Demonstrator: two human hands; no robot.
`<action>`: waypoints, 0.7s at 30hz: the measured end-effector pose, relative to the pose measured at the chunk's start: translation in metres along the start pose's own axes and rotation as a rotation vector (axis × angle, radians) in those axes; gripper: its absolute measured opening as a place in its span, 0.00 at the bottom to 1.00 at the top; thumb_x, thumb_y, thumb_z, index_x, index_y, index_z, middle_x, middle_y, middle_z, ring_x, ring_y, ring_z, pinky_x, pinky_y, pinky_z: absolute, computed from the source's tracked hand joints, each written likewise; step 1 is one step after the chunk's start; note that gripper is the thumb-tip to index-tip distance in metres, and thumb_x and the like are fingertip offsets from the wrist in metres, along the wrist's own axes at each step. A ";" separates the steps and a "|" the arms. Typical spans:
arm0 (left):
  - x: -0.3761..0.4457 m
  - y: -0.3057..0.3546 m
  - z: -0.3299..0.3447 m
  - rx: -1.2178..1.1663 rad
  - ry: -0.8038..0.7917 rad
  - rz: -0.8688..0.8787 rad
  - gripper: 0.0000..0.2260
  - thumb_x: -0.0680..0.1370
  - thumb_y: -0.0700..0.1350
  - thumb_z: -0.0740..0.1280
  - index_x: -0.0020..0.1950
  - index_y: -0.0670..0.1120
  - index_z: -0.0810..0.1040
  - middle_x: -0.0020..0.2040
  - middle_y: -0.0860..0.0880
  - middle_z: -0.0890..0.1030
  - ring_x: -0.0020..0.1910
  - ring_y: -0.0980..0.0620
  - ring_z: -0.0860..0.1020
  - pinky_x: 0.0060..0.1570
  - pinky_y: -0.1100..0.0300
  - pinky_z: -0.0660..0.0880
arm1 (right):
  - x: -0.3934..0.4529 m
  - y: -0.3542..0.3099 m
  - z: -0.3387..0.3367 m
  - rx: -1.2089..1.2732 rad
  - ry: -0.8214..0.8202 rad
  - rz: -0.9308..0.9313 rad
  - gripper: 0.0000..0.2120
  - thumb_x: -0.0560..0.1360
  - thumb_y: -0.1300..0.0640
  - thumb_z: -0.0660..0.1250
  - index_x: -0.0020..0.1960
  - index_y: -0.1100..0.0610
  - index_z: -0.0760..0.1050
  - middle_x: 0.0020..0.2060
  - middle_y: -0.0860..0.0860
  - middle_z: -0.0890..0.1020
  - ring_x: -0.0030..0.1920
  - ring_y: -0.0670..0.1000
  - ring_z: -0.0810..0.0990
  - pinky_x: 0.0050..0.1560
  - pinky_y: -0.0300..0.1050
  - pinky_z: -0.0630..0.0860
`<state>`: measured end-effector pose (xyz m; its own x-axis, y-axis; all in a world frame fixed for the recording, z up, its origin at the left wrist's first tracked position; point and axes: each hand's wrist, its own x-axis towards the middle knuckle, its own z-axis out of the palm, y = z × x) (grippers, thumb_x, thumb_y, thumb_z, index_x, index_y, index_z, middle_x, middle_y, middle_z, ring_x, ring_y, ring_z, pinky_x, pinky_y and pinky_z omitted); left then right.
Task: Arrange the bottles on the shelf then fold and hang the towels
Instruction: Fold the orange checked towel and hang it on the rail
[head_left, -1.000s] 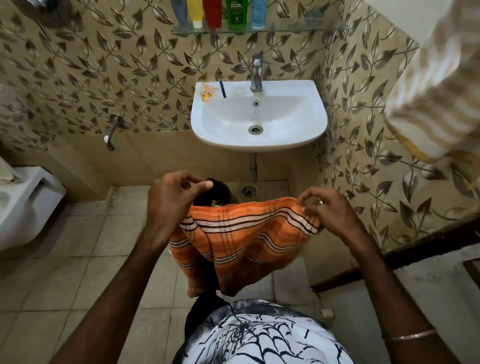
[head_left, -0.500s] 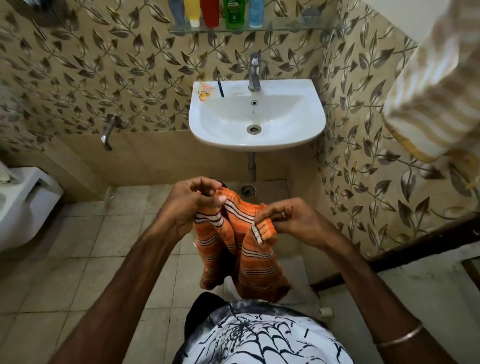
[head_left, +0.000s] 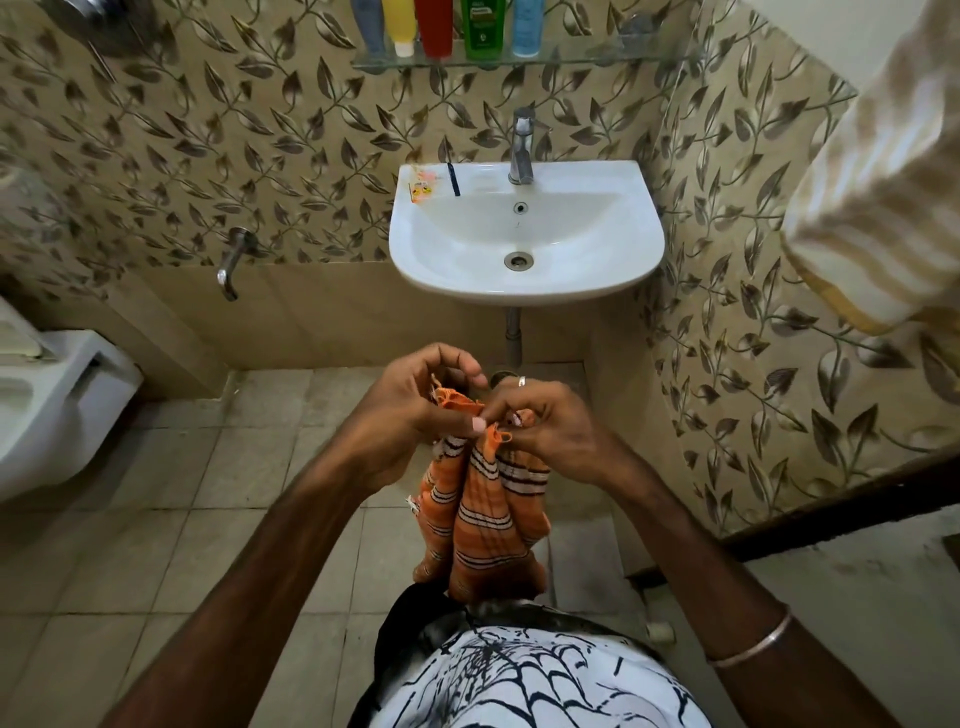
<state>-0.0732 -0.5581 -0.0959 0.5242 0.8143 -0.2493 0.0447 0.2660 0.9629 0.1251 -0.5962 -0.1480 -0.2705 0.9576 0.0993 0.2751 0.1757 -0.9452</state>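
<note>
An orange towel (head_left: 483, 519) with white and black stripes hangs folded lengthwise in front of my chest. My left hand (head_left: 410, 410) pinches its top corners between thumb and fingers. My right hand (head_left: 545, 426) touches the left one and pinches the same top edge. Several bottles (head_left: 447, 26), grey, yellow, red, green and blue, stand in a row on the glass shelf (head_left: 571, 57) above the sink. A beige and white striped towel (head_left: 872, 182) hangs at the upper right.
A white sink (head_left: 524, 280) with a chrome tap (head_left: 522, 148) is mounted straight ahead. A toilet (head_left: 47, 405) stands at the left edge. A wall tap (head_left: 231, 262) sticks out left of the sink. Tiled floor (head_left: 156, 519) lies below.
The towel was spread wide between my hands. My hands have come together, bringing the corners to meet, and the towel now hangs doubled and narrow.
</note>
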 end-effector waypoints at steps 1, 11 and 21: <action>-0.001 -0.001 -0.002 0.052 0.023 -0.007 0.21 0.66 0.24 0.72 0.52 0.43 0.79 0.50 0.46 0.83 0.44 0.51 0.82 0.39 0.59 0.79 | -0.001 0.000 0.000 0.007 0.023 -0.009 0.08 0.72 0.62 0.76 0.47 0.51 0.85 0.43 0.42 0.83 0.48 0.45 0.82 0.48 0.42 0.77; 0.002 -0.016 -0.007 0.248 0.147 -0.069 0.05 0.72 0.40 0.75 0.47 0.41 0.85 0.44 0.43 0.86 0.45 0.45 0.83 0.51 0.52 0.77 | -0.007 0.007 -0.011 -0.047 0.144 -0.039 0.05 0.71 0.61 0.76 0.46 0.53 0.86 0.46 0.45 0.83 0.49 0.48 0.82 0.51 0.47 0.79; 0.002 -0.005 0.017 0.213 0.113 0.060 0.09 0.78 0.45 0.70 0.52 0.43 0.86 0.47 0.40 0.86 0.49 0.36 0.82 0.56 0.36 0.77 | -0.012 -0.005 -0.012 -0.051 0.255 -0.073 0.04 0.74 0.56 0.71 0.47 0.54 0.84 0.43 0.49 0.86 0.45 0.51 0.85 0.46 0.55 0.83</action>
<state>-0.0581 -0.5660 -0.0998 0.4334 0.8810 -0.1898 0.2013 0.1106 0.9733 0.1385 -0.6054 -0.1408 -0.0523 0.9673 0.2480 0.3109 0.2518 -0.9165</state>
